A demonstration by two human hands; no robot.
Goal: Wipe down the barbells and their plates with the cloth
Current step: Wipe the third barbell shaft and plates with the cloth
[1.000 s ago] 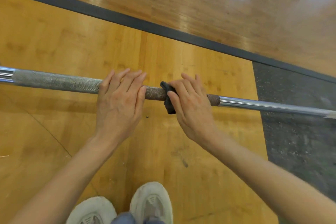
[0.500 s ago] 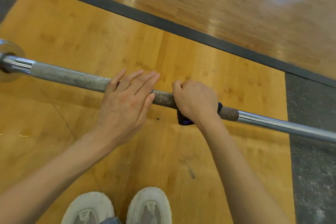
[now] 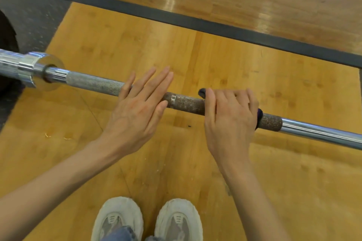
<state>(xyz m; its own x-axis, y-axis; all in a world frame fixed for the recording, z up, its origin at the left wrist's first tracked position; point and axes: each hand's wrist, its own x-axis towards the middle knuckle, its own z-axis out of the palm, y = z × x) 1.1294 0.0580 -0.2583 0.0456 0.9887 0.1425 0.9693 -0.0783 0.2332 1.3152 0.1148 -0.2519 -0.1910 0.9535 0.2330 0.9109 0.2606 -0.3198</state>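
— Why lay your left hand (image 3: 137, 109) flat?
— Straight fingers press the barbell (image 3: 184, 102) so it can't roll. My right hand (image 3: 230, 117) grips the cloth (image 3: 259, 116) around the knurled shaft, which lies across the wooden floor (image 3: 215, 60).

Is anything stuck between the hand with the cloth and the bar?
Nothing visible. The right hand curls over the dark cloth, pressing it onto the barbell's rough grip. The left hand rests flat, apart from it.
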